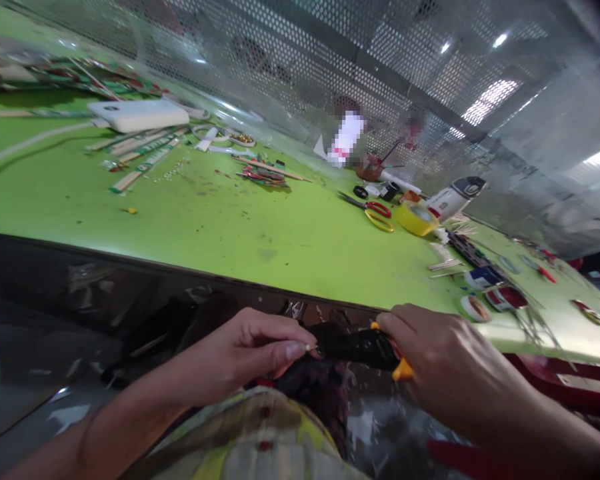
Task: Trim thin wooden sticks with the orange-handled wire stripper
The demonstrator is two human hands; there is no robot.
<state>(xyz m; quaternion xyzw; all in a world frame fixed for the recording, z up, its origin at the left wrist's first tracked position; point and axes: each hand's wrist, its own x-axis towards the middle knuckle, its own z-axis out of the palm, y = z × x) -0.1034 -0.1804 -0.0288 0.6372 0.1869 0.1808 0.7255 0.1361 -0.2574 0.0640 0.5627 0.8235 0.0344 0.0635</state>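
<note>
Tool (357,347), black with orange parts: off the table's near edge, in front of my body, its narrow end pointing left. Right hand (443,353), mine: fingers closed round the orange end, which the knuckles largely cover. Left hand (260,347), mine: thumb and forefinger pinched together on a tiny pale piece (309,347), right at the tool's narrow end; whether the two touch I cannot tell. Thumb hides most of the piece.

Table (280,250), green: its edge runs slantwise just beyond my hands. Scissors (366,205), one red loop, one yellow, lying beyond the right hand. Yellow tape roll (414,223), just right of the scissors. White tape roll (474,308), near my right hand, beside a red tin (506,299) and a blue tin (481,277). Thin sticks (533,321), loose, by the tins.

Far left: white box (140,116) with a white cable (40,142), resting over wooden strips (150,160) marked green. Red and green bundle (263,176), toward the back. Yellow scrap (129,211), by itself. Perforated screen (260,57), standing behind everything.
</note>
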